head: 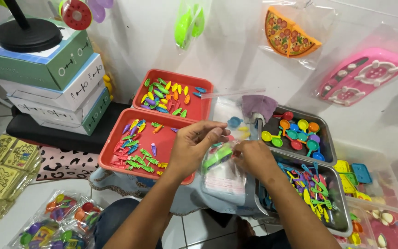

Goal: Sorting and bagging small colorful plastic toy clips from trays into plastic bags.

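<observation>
left hand (194,145): fingers bunched, pinching the top edge of the clear plastic bag (222,173)
right hand (254,157): closed on the bag's other top corner; fingertips hidden, so exact pinch unclear
bag: between both hands, hanging below them, green toy piece (217,157) inside near the top
handling: thin soft film, light, probably slippery; crumples, no stiffness; best gripped at the mouth edge, one pinch per side
left of left hand: two red trays (116,152), near one with small coloured toy utensils (137,157), far one just beyond it
right of right hand: metal tray (328,147) of toy pans (295,131), second metal tray (342,203) nearer with mixed small tools
beyond hands: purple cloth (259,106), loose bags
far left: stacked boxes (56,78); packed toy bags (56,221) down on the floor
</observation>
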